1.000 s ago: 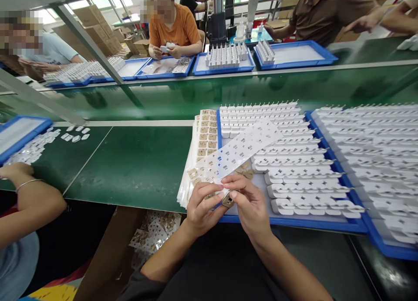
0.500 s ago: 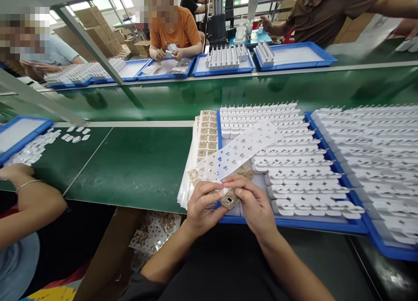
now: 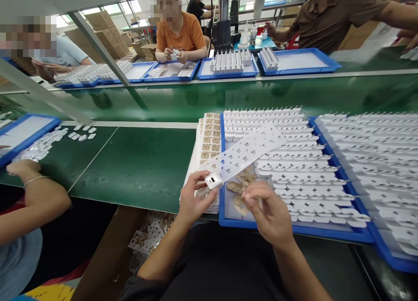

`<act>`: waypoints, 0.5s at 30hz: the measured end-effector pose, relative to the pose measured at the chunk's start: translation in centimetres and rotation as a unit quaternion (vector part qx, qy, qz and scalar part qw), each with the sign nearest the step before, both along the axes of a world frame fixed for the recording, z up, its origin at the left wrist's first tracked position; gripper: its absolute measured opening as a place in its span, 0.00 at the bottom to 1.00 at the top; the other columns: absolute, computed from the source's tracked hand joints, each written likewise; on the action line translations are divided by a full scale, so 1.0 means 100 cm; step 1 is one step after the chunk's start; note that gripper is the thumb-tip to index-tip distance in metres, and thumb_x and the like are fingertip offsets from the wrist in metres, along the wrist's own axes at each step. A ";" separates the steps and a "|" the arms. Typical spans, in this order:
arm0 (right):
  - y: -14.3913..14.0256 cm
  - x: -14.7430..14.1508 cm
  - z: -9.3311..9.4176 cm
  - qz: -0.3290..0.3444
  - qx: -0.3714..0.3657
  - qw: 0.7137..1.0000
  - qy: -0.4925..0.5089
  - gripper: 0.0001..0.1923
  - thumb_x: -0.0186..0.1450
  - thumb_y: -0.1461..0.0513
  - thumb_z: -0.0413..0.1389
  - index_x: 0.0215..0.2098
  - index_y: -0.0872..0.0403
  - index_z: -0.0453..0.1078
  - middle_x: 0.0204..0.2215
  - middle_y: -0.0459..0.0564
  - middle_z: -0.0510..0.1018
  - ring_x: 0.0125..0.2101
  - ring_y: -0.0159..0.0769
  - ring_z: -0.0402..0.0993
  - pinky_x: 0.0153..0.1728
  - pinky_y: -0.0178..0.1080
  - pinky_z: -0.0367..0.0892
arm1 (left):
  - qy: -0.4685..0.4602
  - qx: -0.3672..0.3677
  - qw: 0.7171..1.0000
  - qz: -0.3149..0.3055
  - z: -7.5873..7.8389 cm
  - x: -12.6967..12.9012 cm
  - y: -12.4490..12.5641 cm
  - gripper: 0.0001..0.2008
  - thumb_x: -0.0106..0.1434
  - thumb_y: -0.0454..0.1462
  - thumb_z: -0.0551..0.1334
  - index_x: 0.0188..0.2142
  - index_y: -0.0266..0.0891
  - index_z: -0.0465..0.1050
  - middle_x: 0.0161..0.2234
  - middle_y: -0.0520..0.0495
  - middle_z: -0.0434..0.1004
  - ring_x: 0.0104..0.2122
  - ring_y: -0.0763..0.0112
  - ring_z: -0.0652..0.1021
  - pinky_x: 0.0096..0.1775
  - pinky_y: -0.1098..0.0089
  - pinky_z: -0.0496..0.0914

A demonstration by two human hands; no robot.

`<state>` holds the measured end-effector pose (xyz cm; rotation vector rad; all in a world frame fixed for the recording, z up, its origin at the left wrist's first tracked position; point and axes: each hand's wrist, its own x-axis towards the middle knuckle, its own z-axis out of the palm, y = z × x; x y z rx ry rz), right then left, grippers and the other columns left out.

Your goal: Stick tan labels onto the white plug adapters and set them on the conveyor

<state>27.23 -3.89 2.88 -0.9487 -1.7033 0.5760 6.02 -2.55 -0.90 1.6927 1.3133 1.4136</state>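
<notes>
My left hand [image 3: 195, 196] grips a white plug-in charger [image 3: 213, 180], its end face with a dark slot turned up. A perforated white sticker sheet [image 3: 243, 151] lies slantwise just behind it, across the tray's left side. My right hand [image 3: 269, 212] is closed in a pinch over the blue tray [image 3: 238, 224]. Crumpled brown backing pieces [image 3: 237, 187] lie by its fingertips; whether one of them is in the pinch cannot be made out. Rows of white chargers [image 3: 303, 179] fill the tray to the right of this hand.
A stack of sticker sheets with brown pieces [image 3: 210, 135] stands along the tray's left edge. A second full tray [image 3: 388, 259] adjoins on the right. At left, a co-worker's arm [image 3: 35, 192] rests near loose white parts [image 3: 42, 144]. An open carton [image 3: 120, 253] holds scrap sheets below.
My hands have moved apart, the right one to the right over the brown pieces. The charger's end face, brown before, now shows white. My left hand keeps the charger.
</notes>
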 end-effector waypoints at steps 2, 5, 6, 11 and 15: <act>0.003 0.008 -0.007 -0.046 -0.046 0.996 -0.062 0.05 0.69 0.63 0.55 0.43 0.49 0.72 0.33 0.48 0.79 0.32 0.38 0.76 0.33 0.41 0.72 | 0.002 -0.039 0.997 0.063 -0.006 -0.021 0.012 0.22 0.58 0.36 0.68 0.52 0.41 0.69 0.48 0.42 0.77 0.45 0.64 0.80 0.43 0.66 0.80; 0.009 0.017 -0.021 -0.080 -0.052 0.977 -0.191 0.07 0.70 0.61 0.53 0.43 0.49 0.73 0.35 0.50 0.81 0.34 0.41 0.78 0.34 0.42 0.73 | -0.016 -0.077 0.985 0.151 -0.016 -0.066 0.038 0.22 0.57 0.39 0.69 0.50 0.40 0.69 0.48 0.41 0.76 0.47 0.62 0.80 0.47 0.63 0.78; 0.011 0.018 -0.026 -0.088 -0.044 0.969 -0.226 0.08 0.70 0.61 0.53 0.42 0.49 0.74 0.37 0.51 0.81 0.37 0.43 0.78 0.35 0.43 0.74 | -0.026 -0.081 0.979 0.184 -0.021 -0.083 0.047 0.21 0.57 0.39 0.69 0.49 0.39 0.69 0.48 0.42 0.76 0.48 0.62 0.79 0.49 0.63 0.77; 0.013 0.008 -0.037 -0.101 -0.024 0.949 -0.297 0.10 0.71 0.63 0.50 0.46 0.53 0.73 0.44 0.56 0.79 0.45 0.49 0.77 0.41 0.50 0.74 | -0.009 -0.114 0.932 0.344 -0.038 -0.165 0.078 0.23 0.50 0.36 0.71 0.45 0.37 0.69 0.46 0.42 0.75 0.49 0.60 0.77 0.50 0.61 0.75; 0.017 -0.002 -0.035 -0.060 -0.008 0.958 -0.281 0.10 0.71 0.62 0.51 0.45 0.52 0.73 0.44 0.55 0.79 0.43 0.47 0.78 0.40 0.49 0.75 | 0.003 -0.164 0.906 0.390 -0.042 -0.207 0.081 0.22 0.49 0.33 0.70 0.42 0.35 0.66 0.42 0.42 0.76 0.45 0.60 0.79 0.49 0.59 0.74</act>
